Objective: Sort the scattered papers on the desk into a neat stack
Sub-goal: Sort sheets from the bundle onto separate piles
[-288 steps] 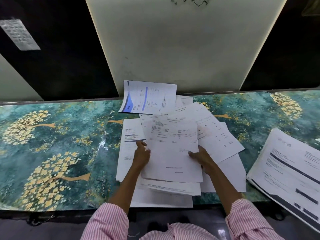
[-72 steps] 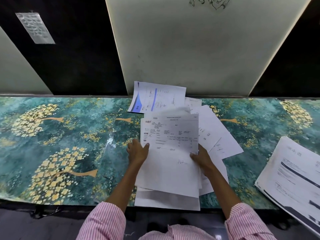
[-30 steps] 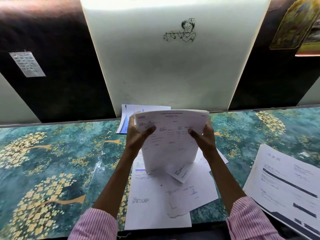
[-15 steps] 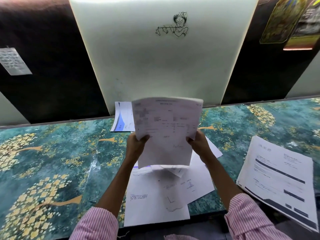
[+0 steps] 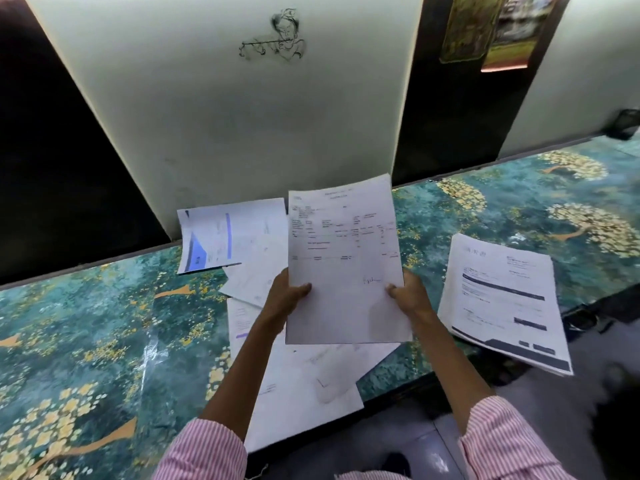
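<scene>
Teal covering printed with golden trees lies over the desk [image 5: 86,341]. Toward the middle, a sheet with a blue stripe [image 5: 221,237] sits at the back edge, its far part leaning up against the foot of a white panel [image 5: 207,116] that stands behind the desk and bears a small line drawing [image 5: 273,39]. Just in front of that sheet, loose sheets [image 5: 298,393] lie spread at mixed angles, overlapping one another, the nearest one hanging over the desk's front edge. Above them the left hand [image 5: 285,297] grips the left edge of a held bundle of papers [image 5: 346,265], thumb on the printed face and fingers behind. The bundle is lifted off the desk and tilted up toward the camera; it may be several sheets, but blur hides the edges too much to count. The right hand [image 5: 410,294] pinches its right edge in the same way. Both forearms come out of pink striped sleeves [image 5: 204,448]. Right of the hands, apart from the loose sheets, a squared stack [image 5: 502,299] rests on the desk with its near corner past the front edge.
</scene>
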